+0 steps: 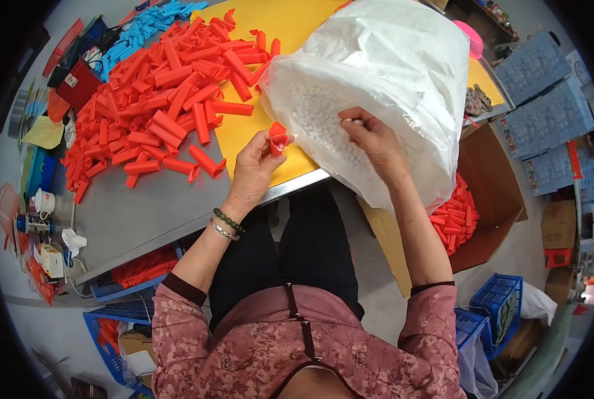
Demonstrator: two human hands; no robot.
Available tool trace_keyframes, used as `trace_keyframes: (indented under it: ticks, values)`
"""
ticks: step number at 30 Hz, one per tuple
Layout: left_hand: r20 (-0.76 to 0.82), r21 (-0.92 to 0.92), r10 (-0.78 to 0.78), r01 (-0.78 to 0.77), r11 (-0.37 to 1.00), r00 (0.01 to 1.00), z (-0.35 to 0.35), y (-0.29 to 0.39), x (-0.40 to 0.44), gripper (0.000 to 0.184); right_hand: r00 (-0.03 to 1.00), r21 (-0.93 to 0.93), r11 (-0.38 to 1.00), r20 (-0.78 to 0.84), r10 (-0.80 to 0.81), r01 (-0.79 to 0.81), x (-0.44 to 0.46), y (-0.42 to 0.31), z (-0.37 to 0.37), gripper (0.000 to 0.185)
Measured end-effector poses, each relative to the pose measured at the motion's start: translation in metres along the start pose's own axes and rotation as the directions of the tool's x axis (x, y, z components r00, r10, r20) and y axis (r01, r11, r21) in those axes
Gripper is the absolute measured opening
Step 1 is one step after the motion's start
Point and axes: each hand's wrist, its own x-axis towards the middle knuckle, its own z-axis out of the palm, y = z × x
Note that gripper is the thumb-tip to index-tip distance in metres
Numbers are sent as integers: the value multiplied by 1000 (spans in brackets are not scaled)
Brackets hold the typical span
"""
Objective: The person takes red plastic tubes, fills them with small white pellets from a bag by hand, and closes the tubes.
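Note:
My left hand [255,163] grips a small red tube [278,138] near the table's front edge, its open end facing me with something pale inside. Over the mouth of a large white plastic bag [403,60], my right hand [375,138] is pinched closed on a small white pellet. Many white pellets [320,116] fill the bag below that hand. To the left of my left hand lies a big heap of red tubes [177,86], some loose ones close to the hand.
A yellow sheet [290,169] covers part of the grey table [130,213]. Blue tubes [144,30] lie at the back left. On the right a cardboard box [490,193] holds more red tubes. Blue crates [500,309] stand on the floor.

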Motion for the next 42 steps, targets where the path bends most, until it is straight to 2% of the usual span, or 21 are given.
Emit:
trace_keyframes:
  ticks: [4, 6, 7, 11, 14, 17, 19, 20, 23, 26, 32, 35, 36, 37, 38, 41, 42]
  values:
    - [51, -2, -17, 17, 1000, 999, 12, -3, 4, 35, 965, -159, 954, 100, -241, 254, -5, -4, 17, 14]
    - [49, 44, -18, 15, 999, 999, 19, -5, 8, 33, 904, -235, 874, 136, -404, 426, -11, -11, 28, 14]
    - [32, 83, -6, 3, 997, 999, 23, -6, 9, 32, 865, -339, 797, 204, -458, 501, -15, -25, 29, 17]
    - [28, 149, -17, 12, 989, 999, 36, -1, 15, 33, 778, -356, 691, 278, -564, 629, -15, -25, 36, 22]
    - [51, 78, -86, 82, 994, 995, 36, 0, 16, 34, 792, -351, 710, 240, -562, 610, -8, -19, 33, 20]
    - [62, 42, -55, 52, 998, 997, 40, -3, 19, 36, 901, -140, 898, 191, -389, 417, -4, -10, 31, 16]
    - [61, -13, -53, 54, 998, 997, 43, -2, 21, 37, 967, 123, 977, 165, -194, 175, -7, -19, 31, 14]
    - [60, -41, -53, 55, 998, 997, 43, -2, 21, 37, 981, 252, 967, 172, -89, 44, -9, -22, 31, 13]
    - [79, -137, -74, 84, 987, 994, 44, 3, 19, 35, 978, 443, 892, 206, -10, -84, -8, -25, 27, 13]
    - [92, -197, -28, 46, 979, 995, 42, 8, 15, 32, 978, 452, 888, 210, -12, -86, -8, -20, 24, 15]
    - [124, -245, 6, 25, 969, 992, 35, 7, 9, 26, 998, 220, 975, 45, -48, 37, -7, -11, 20, 17]
    - [128, -235, 18, 12, 972, 992, 35, 9, 7, 25, 996, 15, 998, -56, -66, 67, -4, -5, 15, 19]
    - [124, -217, 31, -4, 976, 992, 35, 10, 6, 26, 972, -282, 943, -102, -210, 174, -3, -3, 12, 21]
    - [119, -199, 44, -19, 980, 992, 35, 13, 5, 26, 929, -556, 794, -102, -356, 244, -3, -1, 9, 24]
    - [115, -182, 56, -34, 983, 992, 35, 14, 3, 26, 870, -779, 566, -55, -490, 269, -3, 0, 7, 27]
    - [115, -136, 65, -50, 989, 991, 32, 11, 2, 30, 905, -854, 465, 18, -424, 235, -16, -14, 12, 37]
    - [130, -110, 65, -50, 993, 989, 31, 12, 1, 32, 927, -689, 654, 71, -368, 312, -18, -15, 14, 38]
